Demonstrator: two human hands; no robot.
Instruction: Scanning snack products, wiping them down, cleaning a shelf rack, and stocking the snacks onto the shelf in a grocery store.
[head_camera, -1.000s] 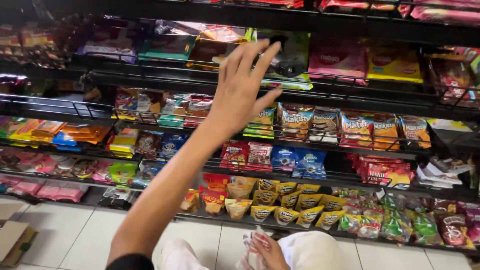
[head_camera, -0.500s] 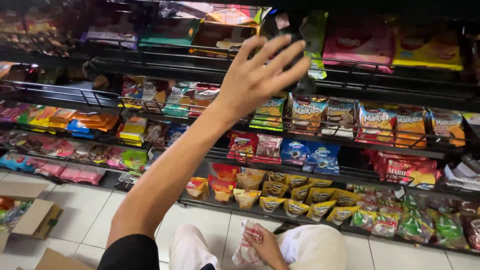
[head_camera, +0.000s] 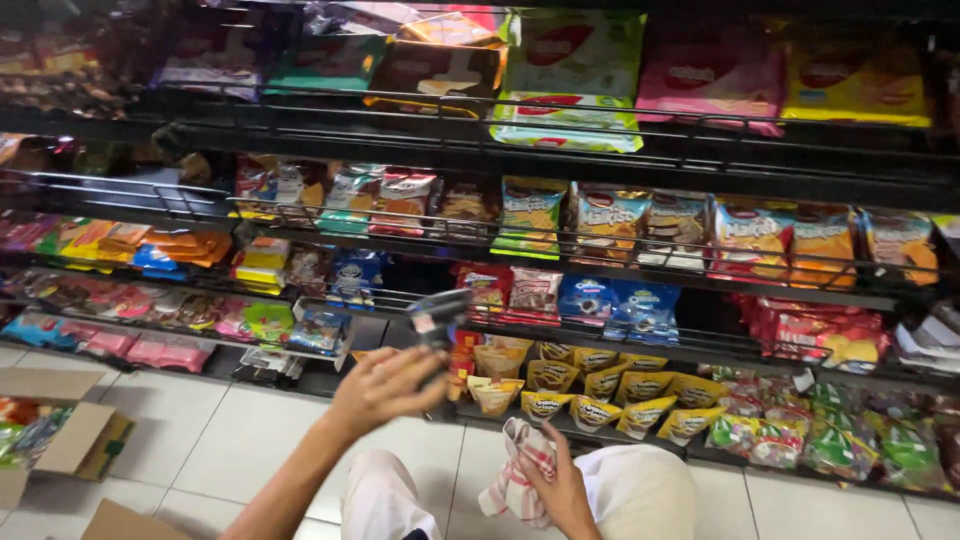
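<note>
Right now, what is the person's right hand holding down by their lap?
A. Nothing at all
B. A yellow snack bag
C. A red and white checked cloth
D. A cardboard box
C. The right hand grips a red and white checked cloth over the knees, while the left hand holds a small dark gadget in front of the shelves.

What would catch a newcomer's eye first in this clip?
The black wire shelves packed with bright snack packets fill the upper view. Low at centre, the left hand grips a dark grey handheld device. Beside it, the right hand holds a red-and-white checked cloth over the lap.
</note>
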